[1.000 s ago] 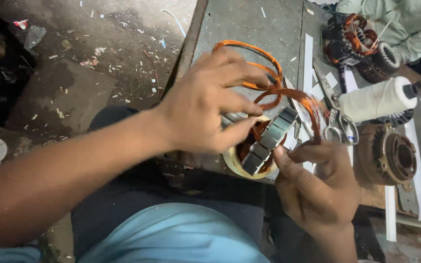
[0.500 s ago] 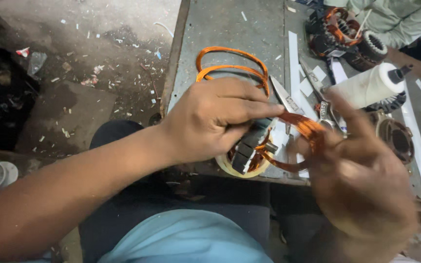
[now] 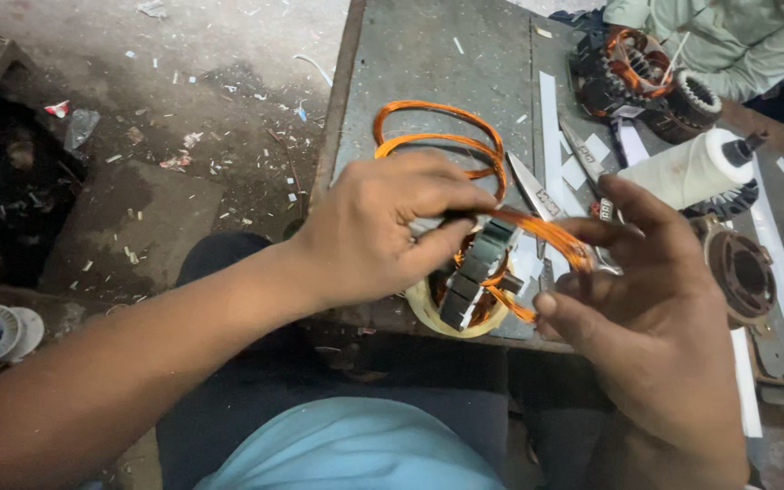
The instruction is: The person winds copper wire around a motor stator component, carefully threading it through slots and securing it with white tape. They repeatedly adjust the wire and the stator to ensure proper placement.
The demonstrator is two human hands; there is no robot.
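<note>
Gripping the round grey laminated-steel motor stator (image 3: 469, 281) at the near edge of the grey metal workbench (image 3: 428, 54), the left hand (image 3: 383, 231) curls over its top, fingers pressed together and thumb underneath. The right hand (image 3: 646, 308) pinches a bundle of orange copper winding wire (image 3: 546, 234) between thumb and forefinger, its other fingers loosely spread. More loops of the same wire arch behind the left hand toward the middle of the bench. The stator looks heavy and rigid, best held by its outer ring; the wire looks springy yet easily kinked, and its coating could scratch, so it wants a light hold on the whole bundle. Steel scissors (image 3: 537, 195), a white thread spool (image 3: 682, 171) and white paper strips (image 3: 551, 127) lie toward the right edge.
</note>
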